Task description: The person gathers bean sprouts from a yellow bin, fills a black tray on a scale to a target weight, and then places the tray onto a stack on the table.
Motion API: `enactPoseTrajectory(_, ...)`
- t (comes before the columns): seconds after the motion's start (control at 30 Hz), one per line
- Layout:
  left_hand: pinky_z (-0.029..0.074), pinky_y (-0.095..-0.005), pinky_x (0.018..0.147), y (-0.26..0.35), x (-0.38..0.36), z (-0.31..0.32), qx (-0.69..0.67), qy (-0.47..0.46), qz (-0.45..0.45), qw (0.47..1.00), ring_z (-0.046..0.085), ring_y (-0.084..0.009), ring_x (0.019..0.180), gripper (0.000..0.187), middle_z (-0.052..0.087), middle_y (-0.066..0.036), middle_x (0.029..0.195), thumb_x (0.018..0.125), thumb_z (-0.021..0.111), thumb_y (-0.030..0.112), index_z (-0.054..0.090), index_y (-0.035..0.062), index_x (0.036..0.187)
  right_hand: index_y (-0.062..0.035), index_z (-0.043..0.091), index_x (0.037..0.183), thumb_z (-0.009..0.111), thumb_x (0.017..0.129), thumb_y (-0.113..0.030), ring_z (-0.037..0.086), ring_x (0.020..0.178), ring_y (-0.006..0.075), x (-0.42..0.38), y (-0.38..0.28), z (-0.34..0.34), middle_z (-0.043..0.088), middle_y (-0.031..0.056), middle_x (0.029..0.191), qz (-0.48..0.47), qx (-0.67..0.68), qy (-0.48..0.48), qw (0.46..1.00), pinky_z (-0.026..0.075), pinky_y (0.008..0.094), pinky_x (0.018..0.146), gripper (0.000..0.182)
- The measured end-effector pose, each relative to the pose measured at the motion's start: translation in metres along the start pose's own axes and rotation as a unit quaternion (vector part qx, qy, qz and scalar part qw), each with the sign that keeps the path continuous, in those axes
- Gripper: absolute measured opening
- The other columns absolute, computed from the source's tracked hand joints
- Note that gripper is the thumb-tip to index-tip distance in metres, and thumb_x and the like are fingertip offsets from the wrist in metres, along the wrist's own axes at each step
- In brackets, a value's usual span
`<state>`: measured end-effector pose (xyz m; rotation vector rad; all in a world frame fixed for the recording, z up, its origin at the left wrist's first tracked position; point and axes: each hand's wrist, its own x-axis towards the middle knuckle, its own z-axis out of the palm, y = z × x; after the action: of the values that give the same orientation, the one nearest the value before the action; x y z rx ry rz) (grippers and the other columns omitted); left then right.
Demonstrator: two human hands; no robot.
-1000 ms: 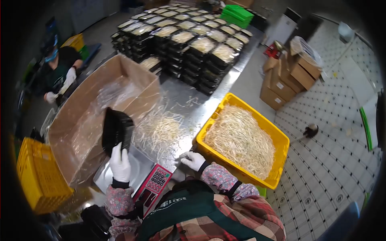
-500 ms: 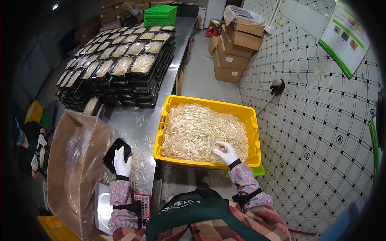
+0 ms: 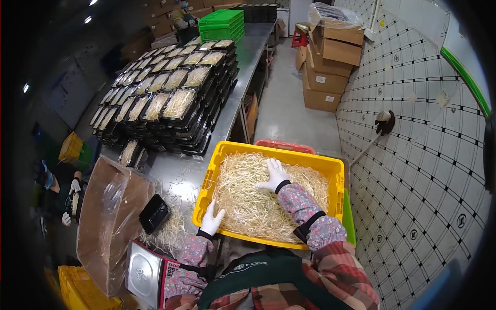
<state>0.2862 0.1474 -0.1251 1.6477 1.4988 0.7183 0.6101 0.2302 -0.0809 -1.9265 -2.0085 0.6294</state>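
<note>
A yellow crate [image 3: 337,206] full of pale bean sprouts [image 3: 248,194] stands in front of me. My right hand [image 3: 273,176], in a white glove, lies on top of the sprouts near the middle, fingers spread. At the crate's front left corner is my left hand [image 3: 211,220], also gloved, its thumb and fingers apart beside the sprouts; it holds nothing I can see. A black plastic tray [image 3: 154,214] rests on the metal table among loose sprouts. In front of it sits a scale [image 3: 145,274] with a red keypad.
Stacked black packs of sprouts [image 3: 178,103] cover the far table, with a green crate [image 3: 222,25] behind. An open carton [image 3: 111,227] stands left of the tray. Brown boxes [image 3: 325,77] line the aisle near the tiled wall. Another person's gloved hands [image 3: 75,186] are at far left.
My left hand has let go of the black tray and moved right to the crate. My right hand has shifted farther into the sprouts, away from me.
</note>
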Motion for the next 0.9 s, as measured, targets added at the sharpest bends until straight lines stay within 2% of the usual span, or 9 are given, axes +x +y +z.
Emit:
enactPoseTrajectory(0.13, 0.029, -0.036, 0.111, 0.023, 0.006, 0.001, -0.018, 0.001, -0.022, 1.0, 0.037, -0.0316, 0.134, 0.077, 0.038, -0.024, 0.143, 0.084, 0.069, 0.03, 0.031, -0.0035, 0.142, -0.0018, 0.018, 0.147, 0.081, 0.057, -0.057, 0.017, 0.142, 0.0373, 0.059, -0.025, 0.012, 0.021, 0.0213, 0.153, -0.044, -0.078, -0.069, 0.994, 0.017, 0.0453, 0.116, 0.123)
enactPoseTrajectory(0.3, 0.023, -0.0368, 0.114, 0.058, 0.067, -0.023, 0.061, -0.063, 0.033, 0.996, 0.026, -0.0336, 0.139, 0.097, 0.028, -0.025, 0.148, 0.073, 0.078, 0.028, 0.022, -0.0041, 0.145, -0.0024, 0.015, 0.148, 0.088, 0.052, -0.042, 0.019, 0.142, 0.0358, 0.09, -0.032, 0.023, 0.021, 0.0188, 0.153, -0.044, -0.131, -0.151, 0.979, 0.02, 0.0494, 0.114, 0.127)
enactPoseTrajectory(0.4, 0.02, -0.0373, 0.115, 0.078, 0.125, -0.028, 0.102, -0.135, 0.102, 0.98, 0.021, -0.0347, 0.141, 0.106, 0.023, -0.025, 0.149, 0.07, 0.08, 0.03, 0.015, -0.0043, 0.146, -0.0032, 0.016, 0.148, 0.087, 0.052, -0.042, 0.021, 0.141, 0.0358, 0.092, -0.031, 0.024, 0.023, 0.0185, 0.153, -0.03, -0.101, -0.153, 0.983, 0.022, 0.0493, 0.113, 0.126)
enactPoseTrajectory(0.47, 0.018, -0.038, 0.116, 0.065, 0.169, -0.016, 0.152, -0.188, 0.126, 0.962, 0.017, -0.036, 0.142, 0.12, 0.019, -0.027, 0.15, 0.063, 0.083, 0.038, 0.009, -0.0068, 0.146, -0.0035, 0.017, 0.147, 0.088, 0.051, -0.039, 0.025, 0.139, 0.0351, 0.093, -0.027, 0.025, 0.025, 0.0178, 0.152, -0.019, -0.093, -0.151, 0.984, 0.025, 0.0521, 0.111, 0.125)
enactPoseTrajectory(0.57, 0.017, -0.0395, 0.116, 0.057, 0.221, 0.003, 0.297, -0.285, 0.14, 0.901, 0.015, -0.0408, 0.142, 0.134, 0.015, -0.033, 0.149, 0.052, 0.087, 0.048, 0.009, -0.0083, 0.145, -0.0061, 0.014, 0.149, 0.087, 0.051, -0.04, 0.025, 0.139, 0.0349, 0.094, -0.027, 0.019, 0.027, 0.017, 0.15, -0.022, -0.116, -0.15, 0.982, 0.026, 0.0502, 0.111, 0.127)
enactPoseTrajectory(0.6, 0.017, -0.0395, 0.116, 0.058, 0.234, 0.007, 0.295, -0.293, 0.141, 0.898, 0.015, -0.0408, 0.142, 0.134, 0.015, -0.033, 0.149, 0.052, 0.087, 0.048, 0.009, -0.0083, 0.145, -0.0061, 0.014, 0.149, 0.087, 0.051, -0.04, 0.025, 0.139, 0.0349, 0.094, -0.024, 0.017, 0.027, 0.017, 0.15, -0.015, -0.113, -0.153, 0.982, 0.026, 0.0502, 0.111, 0.127)
enactPoseTrajectory(0.67, 0.018, -0.0406, 0.116, 0.06, 0.255, 0.016, 0.374, -0.351, 0.151, 0.845, 0.015, -0.0424, 0.141, 0.138, 0.015, -0.034, 0.149, 0.049, 0.088, 0.049, 0.009, -0.0081, 0.145, -0.0076, 0.013, 0.149, 0.088, 0.05, -0.04, 0.026, 0.139, 0.0353, 0.089, -0.023, 0.007, 0.028, 0.0164, 0.15, -0.01, -0.13, -0.168, 0.977, 0.027, 0.051, 0.11, 0.129)
enactPoseTrajectory(0.83, 0.025, -0.0415, 0.113, 0.05, 0.281, 0.03, 0.309, -0.381, 0.163, 0.856, 0.029, -0.044, 0.134, 0.131, 0.032, -0.033, 0.141, 0.049, 0.086, 0.047, 0.014, -0.0084, 0.144, -0.0092, 0.018, 0.148, 0.074, 0.061, -0.021, 0.035, 0.132, 0.0317, 0.088, -0.032, 0.003, 0.036, 0.014, 0.143, 0.056, -0.082, -0.154, 0.983, 0.036, 0.0484, 0.103, 0.104)
enactPoseTrajectory(0.9, 0.026, -0.0412, 0.112, 0.052, 0.278, 0.026, 0.318, -0.393, 0.182, 0.843, 0.03, -0.0441, 0.134, 0.13, 0.033, -0.032, 0.14, 0.05, 0.085, 0.047, 0.015, -0.0083, 0.144, -0.0097, 0.018, 0.148, 0.074, 0.062, -0.021, 0.035, 0.132, 0.0316, 0.088, -0.033, 0.005, 0.036, 0.0137, 0.143, 0.067, -0.082, -0.157, 0.982, 0.036, 0.0486, 0.103, 0.104)
